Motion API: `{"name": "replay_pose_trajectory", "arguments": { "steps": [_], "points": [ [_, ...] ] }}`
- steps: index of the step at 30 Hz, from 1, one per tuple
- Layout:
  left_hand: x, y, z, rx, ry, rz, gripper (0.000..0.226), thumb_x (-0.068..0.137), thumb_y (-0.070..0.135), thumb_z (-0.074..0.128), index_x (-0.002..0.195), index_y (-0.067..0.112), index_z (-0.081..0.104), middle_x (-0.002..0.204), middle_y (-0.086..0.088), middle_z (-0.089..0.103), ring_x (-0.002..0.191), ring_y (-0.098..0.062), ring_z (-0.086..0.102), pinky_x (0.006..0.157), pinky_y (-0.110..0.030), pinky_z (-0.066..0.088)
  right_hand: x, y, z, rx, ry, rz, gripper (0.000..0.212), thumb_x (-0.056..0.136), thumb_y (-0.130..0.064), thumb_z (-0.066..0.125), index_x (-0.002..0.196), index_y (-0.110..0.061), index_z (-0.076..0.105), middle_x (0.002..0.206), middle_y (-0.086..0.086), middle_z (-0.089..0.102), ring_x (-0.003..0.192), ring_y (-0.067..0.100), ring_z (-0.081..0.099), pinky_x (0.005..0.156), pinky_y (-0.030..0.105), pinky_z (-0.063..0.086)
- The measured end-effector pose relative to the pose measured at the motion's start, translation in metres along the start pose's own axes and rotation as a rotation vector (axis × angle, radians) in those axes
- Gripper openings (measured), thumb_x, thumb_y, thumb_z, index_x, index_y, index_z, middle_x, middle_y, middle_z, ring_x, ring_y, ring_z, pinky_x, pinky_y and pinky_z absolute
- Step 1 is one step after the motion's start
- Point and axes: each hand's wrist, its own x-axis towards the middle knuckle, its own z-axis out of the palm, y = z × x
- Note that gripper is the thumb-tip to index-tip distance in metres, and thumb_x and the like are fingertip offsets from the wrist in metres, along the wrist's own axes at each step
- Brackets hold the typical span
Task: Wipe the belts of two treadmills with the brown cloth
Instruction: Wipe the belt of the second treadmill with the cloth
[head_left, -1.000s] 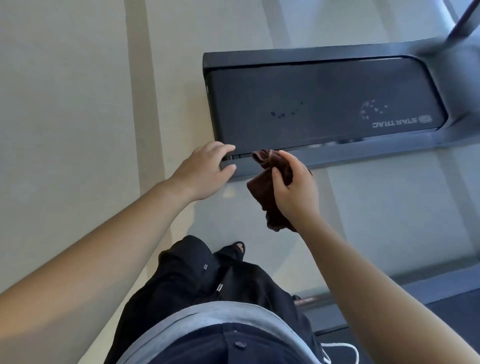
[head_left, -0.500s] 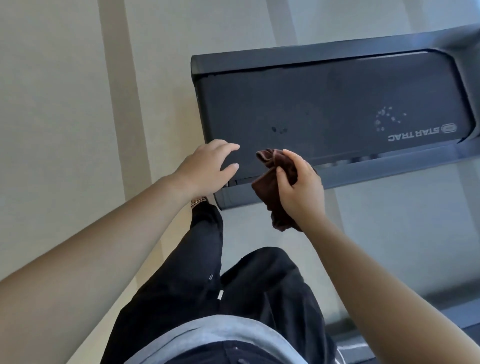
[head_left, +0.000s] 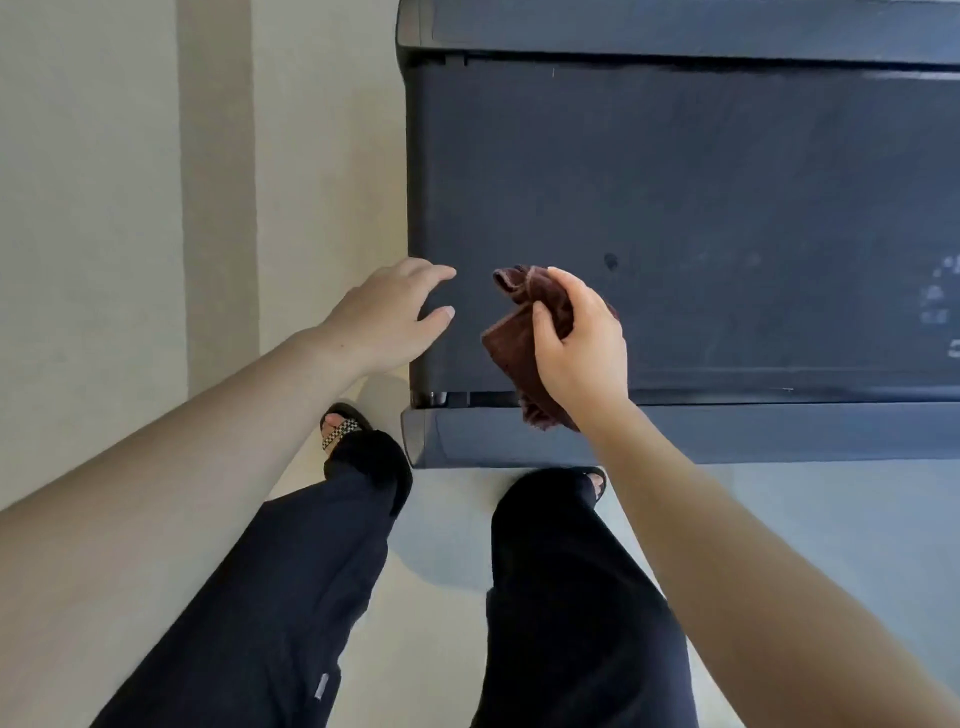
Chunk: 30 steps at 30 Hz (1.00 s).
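Cloth (head_left: 511, 353) in hand (head_left: 582, 345), belt print (head_left: 939, 293) illegible

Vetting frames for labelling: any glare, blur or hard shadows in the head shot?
Head view: soft even light, no hard glare on the belt; soft-edged shadows on the floor; left hand, right hand and brown cloth sharp; print at the right edge cropped and smeared.

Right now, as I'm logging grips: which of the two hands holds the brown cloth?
The right hand grips the bunched brown cloth; the left hand, at the end of the belt, holds nothing.
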Motion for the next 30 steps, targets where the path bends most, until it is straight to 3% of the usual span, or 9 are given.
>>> {"name": "replay_pose_trajectory", "arguments": {
  "steps": [6,10,14,18,25,30],
  "points": [
    [0.113,-0.064,0.089,0.128,0.072,0.008,0.047,0.096,0.035,0.042,0.141,0.023,0.036,0.147,0.0,0.037,0.13,-0.026,0.04,0.1,-0.048,0.04,0.096,0.088,0.081,-0.135,-0.022,-0.115,0.037,0.093,-0.03,0.048,0.13,-0.032,0.048,0.129,-0.013,0.054,0.12,0.013,0.043,0.098,0.048,0.035],
    [0.19,-0.097,0.144,0.26,0.285,0.05,0.046,0.095,0.034,0.044,0.139,0.02,0.04,0.143,-0.001,0.042,0.125,-0.026,0.045,0.095,-0.044,0.044,0.153,0.144,0.13,-0.232,0.064,-0.277,0.037,0.094,-0.027,0.05,0.131,-0.025,0.05,0.129,-0.007,0.054,0.123,0.017,0.042,0.097,0.055,0.033],
    [0.256,-0.124,0.188,0.245,0.53,0.026,0.046,0.093,0.033,0.046,0.137,0.022,0.044,0.144,0.001,0.04,0.131,-0.02,0.037,0.095,-0.043,0.034,0.198,0.191,0.174,-0.344,0.17,-0.386,0.039,0.093,-0.03,0.05,0.132,-0.025,0.051,0.135,-0.005,0.05,0.128,0.019,0.039,0.099,0.059,0.032],
    [0.288,-0.136,0.207,0.264,0.727,-0.008,0.048,0.087,0.043,0.041,0.134,0.033,0.043,0.144,0.004,0.037,0.131,-0.017,0.033,0.09,-0.044,0.028,0.245,0.19,0.197,-0.315,0.362,-0.504,0.037,0.087,-0.033,0.052,0.123,-0.028,0.056,0.128,-0.007,0.055,0.122,0.018,0.042,0.094,0.059,0.033],
    [0.283,-0.135,0.205,0.238,0.687,0.009,0.046,0.091,0.041,0.042,0.136,0.033,0.042,0.15,0.006,0.032,0.136,-0.015,0.028,0.094,-0.041,0.024,0.266,0.165,0.192,-0.353,0.282,-0.424,0.041,0.09,-0.036,0.05,0.13,-0.028,0.051,0.137,-0.007,0.049,0.129,0.018,0.037,0.099,0.053,0.03],
    [0.293,-0.144,0.207,0.053,0.848,0.044,0.037,0.09,0.031,0.047,0.126,0.03,0.054,0.141,0.01,0.044,0.129,-0.011,0.037,0.087,-0.033,0.02,0.238,0.186,0.198,-0.389,0.303,-0.49,0.042,0.086,-0.039,0.053,0.127,-0.029,0.055,0.135,-0.005,0.051,0.128,0.021,0.04,0.093,0.055,0.036]
  ]
}}
